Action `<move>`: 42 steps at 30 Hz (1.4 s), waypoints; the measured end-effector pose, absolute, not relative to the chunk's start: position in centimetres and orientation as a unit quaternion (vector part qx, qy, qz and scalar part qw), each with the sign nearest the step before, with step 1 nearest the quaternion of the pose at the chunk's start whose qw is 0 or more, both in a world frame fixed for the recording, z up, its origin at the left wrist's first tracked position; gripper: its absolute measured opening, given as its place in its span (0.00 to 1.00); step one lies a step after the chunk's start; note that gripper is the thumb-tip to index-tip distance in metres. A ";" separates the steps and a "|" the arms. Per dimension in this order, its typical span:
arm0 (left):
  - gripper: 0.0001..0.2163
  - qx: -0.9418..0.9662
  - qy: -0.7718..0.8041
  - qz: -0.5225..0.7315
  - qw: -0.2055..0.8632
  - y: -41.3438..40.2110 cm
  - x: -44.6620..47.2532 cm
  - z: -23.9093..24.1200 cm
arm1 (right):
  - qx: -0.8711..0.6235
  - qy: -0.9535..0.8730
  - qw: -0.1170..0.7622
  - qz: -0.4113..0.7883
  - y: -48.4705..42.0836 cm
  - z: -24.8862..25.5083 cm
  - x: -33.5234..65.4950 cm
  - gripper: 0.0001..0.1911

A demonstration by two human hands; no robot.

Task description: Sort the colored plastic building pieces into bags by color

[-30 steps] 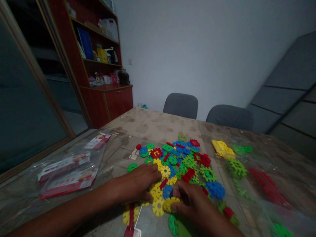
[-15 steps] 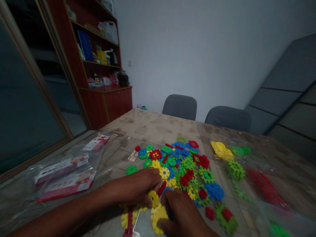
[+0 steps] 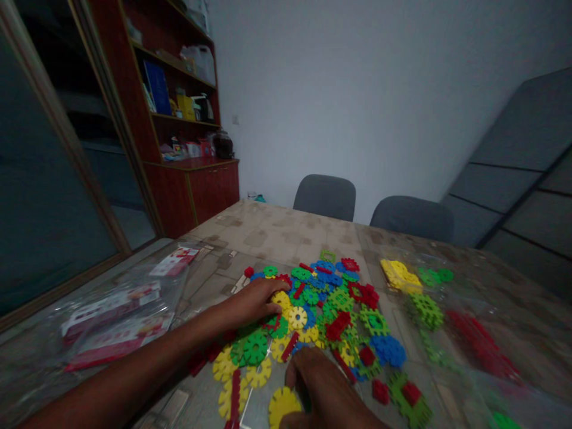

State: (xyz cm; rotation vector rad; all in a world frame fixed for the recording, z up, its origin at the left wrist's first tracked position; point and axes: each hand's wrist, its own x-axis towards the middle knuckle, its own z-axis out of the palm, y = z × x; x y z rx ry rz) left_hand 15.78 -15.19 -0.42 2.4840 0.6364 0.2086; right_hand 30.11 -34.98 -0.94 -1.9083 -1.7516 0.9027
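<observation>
My left hand (image 3: pixel 254 302) reaches into the pile of plastic pieces, thumb and fingers apart. A yellow notched disc (image 3: pixel 282 299) shows in the gap between them, and the fingertips cover part of a red notched disc. My right hand (image 3: pixel 333 387), at the near edge, grips yellow notched discs (image 3: pixel 282 407) that look stacked; the fingers partly hide them. Left of it lie joined yellow discs with a red strip (image 3: pixel 235 393) across them. Green notched discs (image 3: pixel 255 347) lie beneath my left wrist. A short red strip (image 3: pixel 290 346) rests between the hands.
Blue notched discs (image 3: pixel 388 350), green square pieces (image 3: pixel 375 322) and red blocks (image 3: pixel 338 326) spread across the table (image 3: pixel 268 229). Clear bags hold red strips (image 3: pixel 482 345) and yellow pieces (image 3: pixel 401 275) at right. Packaging (image 3: pixel 120 333) lies at left. Two grey chairs (image 3: pixel 325 196) stand behind.
My left hand has moved up and away from the yellow discs, onto the pile. My right hand keeps the yellow discs, lower and slightly left. Green discs beneath the left wrist are now uncovered.
</observation>
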 end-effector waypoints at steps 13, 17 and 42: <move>0.20 0.933 0.258 0.053 0.244 -15.6 15.6 -0.5 | -0.719 -0.632 0.211 0.198 -29.1 1.2 33.7 0.15; 0.16 0.936 0.246 0.057 0.246 -15.9 15.5 -0.1 | -0.741 -0.621 0.179 0.183 -28.3 0.8 33.1 0.12; 0.12 0.906 0.242 0.084 0.335 -17.8 16.6 -0.5 | -0.642 -0.608 0.360 0.297 -29.9 0.2 34.5 0.09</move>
